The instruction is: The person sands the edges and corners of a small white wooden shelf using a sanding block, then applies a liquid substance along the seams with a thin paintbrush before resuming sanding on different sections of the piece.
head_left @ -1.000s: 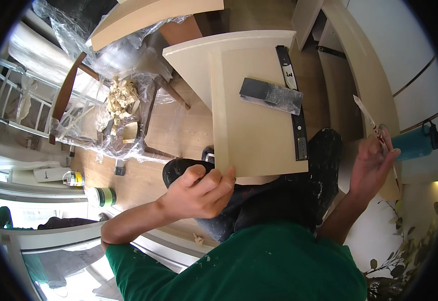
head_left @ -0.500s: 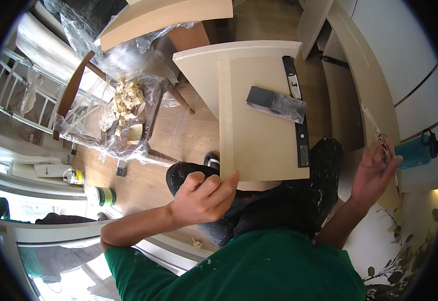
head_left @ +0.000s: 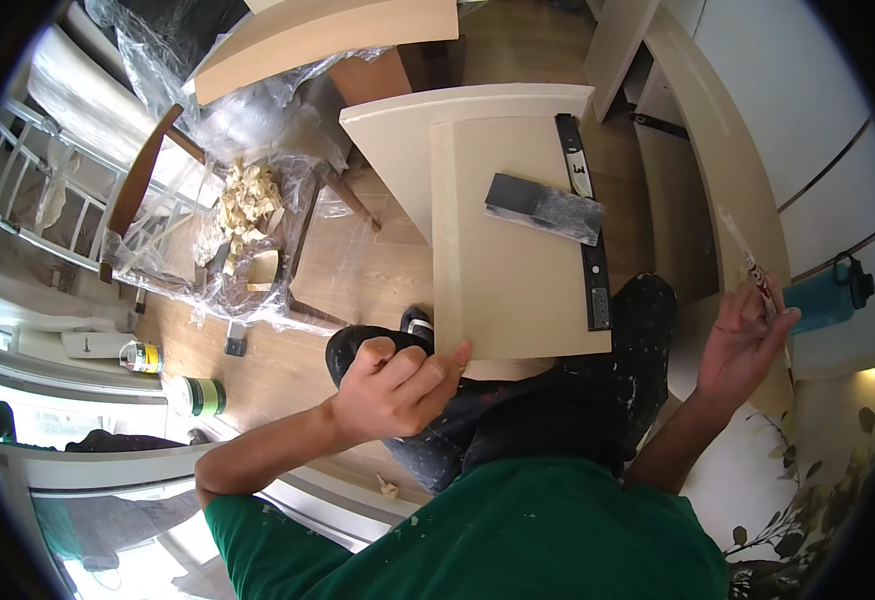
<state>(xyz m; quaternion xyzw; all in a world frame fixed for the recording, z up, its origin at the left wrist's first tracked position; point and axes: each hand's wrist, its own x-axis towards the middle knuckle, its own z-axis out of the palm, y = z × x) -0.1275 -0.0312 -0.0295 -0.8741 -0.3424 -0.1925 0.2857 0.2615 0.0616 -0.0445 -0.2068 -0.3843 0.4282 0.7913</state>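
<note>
Everything has shifted slightly leftward in view since the preceding frame; the arrangement is unchanged. Ahead of the green cloth shirt (head_left: 557, 530), a beige rectangular wooden panel (head_left: 517, 290) is probably stiff, moderately heavy, best held by opposite edges; the dark-grey oblong block (head_left: 544, 208) on it might slide. Left hand (head_left: 394, 390): touching the panel, grip unclear. Right hand (head_left: 740, 345), ahead-right of the shirt: clasping a slender white-and-red tool (head_left: 758, 276).
</note>
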